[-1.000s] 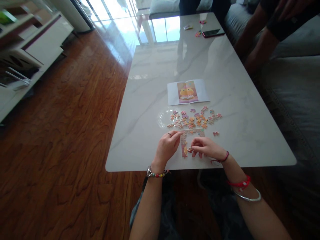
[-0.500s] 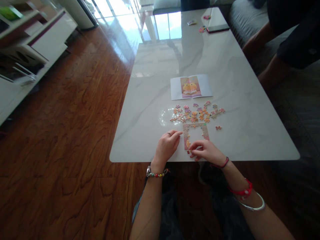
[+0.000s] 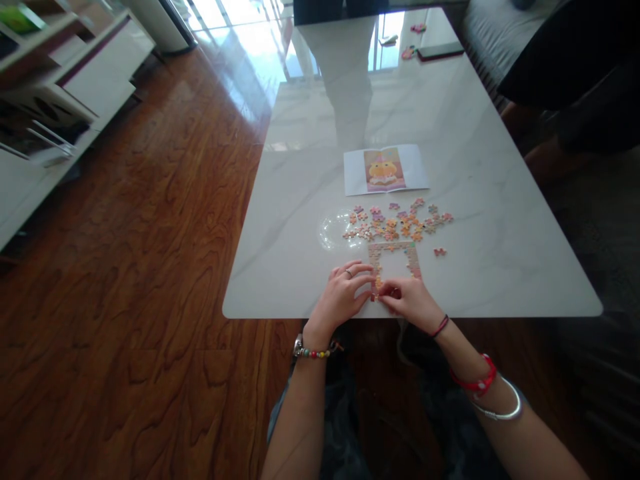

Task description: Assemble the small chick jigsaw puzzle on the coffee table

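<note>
With thumb and forefinger of our right hand [image 3: 413, 301] we pinch a piece [image 3: 374, 298], which shows just past the fingertips at the near left corner of the frame [image 3: 415, 261]. Our left hand [image 3: 341, 293], fingers slightly parted, reaches the frame's left side.

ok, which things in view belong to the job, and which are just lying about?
Part of the job:
Right hand, pinching a puzzle piece
Left hand, at the left edge of the part-built frame
Loose pieces
Printed sheet, likely the reference

Just lying about, far end:
Dark flat device
Small pinkish items
Small whitish item, unclear
</note>
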